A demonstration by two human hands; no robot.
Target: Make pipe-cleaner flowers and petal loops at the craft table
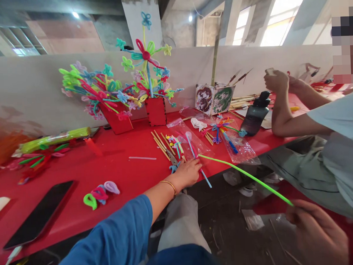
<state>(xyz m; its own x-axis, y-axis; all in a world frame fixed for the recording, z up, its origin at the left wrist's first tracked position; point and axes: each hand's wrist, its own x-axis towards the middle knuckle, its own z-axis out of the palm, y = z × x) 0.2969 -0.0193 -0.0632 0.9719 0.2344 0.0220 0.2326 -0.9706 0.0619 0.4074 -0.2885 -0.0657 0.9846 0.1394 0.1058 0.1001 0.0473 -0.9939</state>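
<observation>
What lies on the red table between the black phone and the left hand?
Head view: a cluster of green, pink and lilac pipe-cleaner loops on the table, nearer the phone.

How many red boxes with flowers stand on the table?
2. The left red box and the right red box stand side by side against the wall. None seems hidden.

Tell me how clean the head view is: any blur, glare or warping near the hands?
Head view: right hand smeared by motion blur at the lower right; left hand and green pipe cleaner sharp; windows blown out at top right; wide-angle lens bows the red table edge; light even, shadows soft.
</observation>
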